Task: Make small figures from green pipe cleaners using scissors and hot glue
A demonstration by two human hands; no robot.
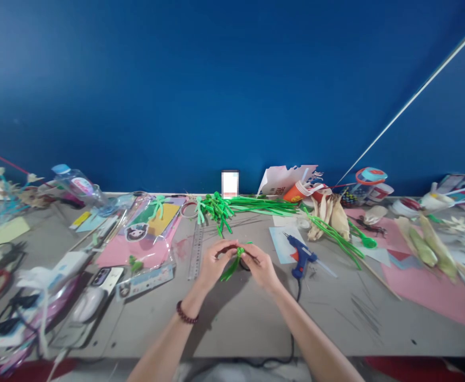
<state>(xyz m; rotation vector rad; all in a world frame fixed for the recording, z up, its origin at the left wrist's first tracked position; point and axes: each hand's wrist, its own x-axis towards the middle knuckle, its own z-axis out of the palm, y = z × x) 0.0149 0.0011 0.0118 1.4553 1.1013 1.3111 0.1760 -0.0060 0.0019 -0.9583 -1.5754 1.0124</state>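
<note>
Above the middle of the grey table, my left hand point(219, 259) and my right hand point(260, 262) meet at a small green fuzzy piece point(229, 270). The fingertips of both hands pinch its knotted upper end, and green strands hang down to the left. A beaded bracelet circles my left wrist. Behind my hands lies a bunch of green fuzzy stems point(216, 209), with long green stems point(264, 205) to its right. A dark round object, partly hidden, is under my right fingers.
A blue glue gun point(304, 258) with its cord lies right of my hands. To the left are a ruler point(195, 252), pink paper point(137, 254) in plastic, and a phone point(111, 278). Dried husks point(327, 215) and an orange cup point(296, 192) stand at the back right.
</note>
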